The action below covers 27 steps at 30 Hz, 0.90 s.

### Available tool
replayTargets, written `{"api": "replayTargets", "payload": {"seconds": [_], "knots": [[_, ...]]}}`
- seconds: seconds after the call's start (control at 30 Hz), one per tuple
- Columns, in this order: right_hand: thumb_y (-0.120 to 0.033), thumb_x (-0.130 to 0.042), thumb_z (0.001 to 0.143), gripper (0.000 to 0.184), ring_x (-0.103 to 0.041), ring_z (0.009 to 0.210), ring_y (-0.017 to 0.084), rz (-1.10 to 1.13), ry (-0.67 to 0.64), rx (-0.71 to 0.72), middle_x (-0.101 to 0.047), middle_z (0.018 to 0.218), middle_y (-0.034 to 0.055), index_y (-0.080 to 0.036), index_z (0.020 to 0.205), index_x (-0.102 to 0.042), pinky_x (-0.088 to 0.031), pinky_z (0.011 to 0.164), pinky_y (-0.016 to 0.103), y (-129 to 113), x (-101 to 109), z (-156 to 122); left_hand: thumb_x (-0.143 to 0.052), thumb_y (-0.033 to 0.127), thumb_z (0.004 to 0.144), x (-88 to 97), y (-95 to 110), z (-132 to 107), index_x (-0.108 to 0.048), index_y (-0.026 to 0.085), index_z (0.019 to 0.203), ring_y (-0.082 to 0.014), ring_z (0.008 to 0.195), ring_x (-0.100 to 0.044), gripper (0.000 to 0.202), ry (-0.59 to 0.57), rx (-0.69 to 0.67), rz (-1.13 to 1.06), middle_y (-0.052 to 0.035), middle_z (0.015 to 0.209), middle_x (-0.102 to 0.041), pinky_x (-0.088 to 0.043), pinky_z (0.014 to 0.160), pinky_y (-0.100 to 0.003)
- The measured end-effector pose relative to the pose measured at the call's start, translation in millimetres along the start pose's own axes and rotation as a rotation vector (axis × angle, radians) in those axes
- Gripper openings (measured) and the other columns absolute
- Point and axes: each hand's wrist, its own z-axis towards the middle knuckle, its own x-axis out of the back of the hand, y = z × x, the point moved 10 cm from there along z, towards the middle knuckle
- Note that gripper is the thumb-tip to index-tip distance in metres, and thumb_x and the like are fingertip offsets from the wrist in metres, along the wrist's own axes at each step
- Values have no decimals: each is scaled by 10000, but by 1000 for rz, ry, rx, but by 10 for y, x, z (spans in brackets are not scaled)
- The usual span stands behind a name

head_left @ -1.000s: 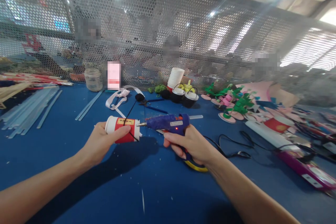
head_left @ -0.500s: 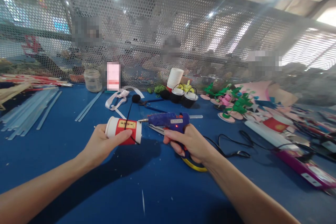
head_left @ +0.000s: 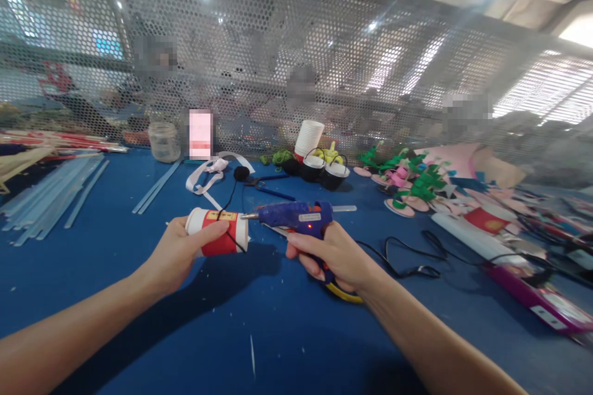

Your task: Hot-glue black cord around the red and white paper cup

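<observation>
Left hand [head_left: 178, 253] curls firmly round a red-and-white paper cup [head_left: 221, 246], seemingly steadying it beside the blue plastic glue gun [head_left: 285, 215] clasped in the right hand [head_left: 340, 253].

Under my left fingers [head_left: 214, 234]: smooth, paper-looking cup [head_left: 220, 249], red and white, matt. Black yarn ball [head_left: 241, 173]: fuzzy, dull. Against my right fingers [head_left: 306, 243]: glue gun [head_left: 286, 215] of hard blue plastic, slight sheen; its nozzle [head_left: 251, 216] bare metal, shiny. Table [head_left: 287, 333] smooth, blue, faint sheen, flecked. Glue sticks [head_left: 62, 194] translucent, plastic-looking, smooth. Jar [head_left: 164, 142] clear, glossy. Screen [head_left: 259, 74] behind: perforated, grey, metallic-looking.
</observation>
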Motion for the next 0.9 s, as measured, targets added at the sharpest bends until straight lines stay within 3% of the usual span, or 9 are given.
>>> {"api": "replayTargets", "payload": {"seconds": [0.27,0.47,0.9], "knots": [[-337,-526,740,270,-340,289,25,-144,-20,19,-407,338,-64,-117,588,-566,-285,323,152,-49,-44,-38,-665,211,623,38,-58,33,-679,104,736,-129,573,-594,157,41,74,-17,-64,673,-689,-453,539,-192],[-345,-527,736,272,-349,302,30,-222,-29,22,-408,348,-60,-121,587,-566,-319,329,155,-52,-64,-48,-633,233,652,40,-51,51,-690,129,697,-114,518,-569,127,28,91,-17,-47,630,-675,-417,469,-165],[-351,-530,736,279,-354,302,32,-258,-25,13,-411,349,-60,-121,584,-567,-326,333,159,-50,-47,-45,-628,257,650,61,-157,82,-669,98,781,-101,494,-532,210,-5,161,-75,-53,659,-656,-389,439,-179]]}}
